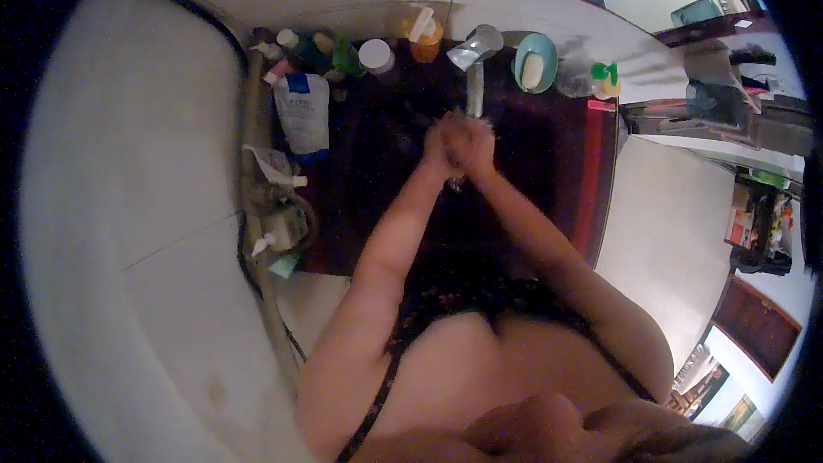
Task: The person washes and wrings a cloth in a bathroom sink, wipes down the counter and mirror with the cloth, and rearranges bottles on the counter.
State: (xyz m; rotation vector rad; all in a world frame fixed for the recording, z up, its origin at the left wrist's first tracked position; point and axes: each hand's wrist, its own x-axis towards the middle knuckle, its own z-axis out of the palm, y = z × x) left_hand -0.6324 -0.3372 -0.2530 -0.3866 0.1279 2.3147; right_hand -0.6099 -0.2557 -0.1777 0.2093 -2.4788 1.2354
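Under the metal faucet [476, 93], my left hand [438, 144] and my right hand [480, 142] are brought together over the dark basin area. They touch and overlap, palm towards palm. Motion blur smears the fingers, so their shape and anything between them cannot be made out. Just below the hands a small bright spot [456, 183] shows, perhaps water or a drain. To the right of the faucet, a pale bar of soap [532, 74] lies in a teal soap dish [549, 47].
Along the back edge stand an orange pump bottle [426, 45], a white-lidded jar [375, 57] and a green-topped pump bottle [607, 81]. A white-and-blue pouch [304, 116] and several bottles crowd the left edge. A red strip [591, 180] runs down the right side.
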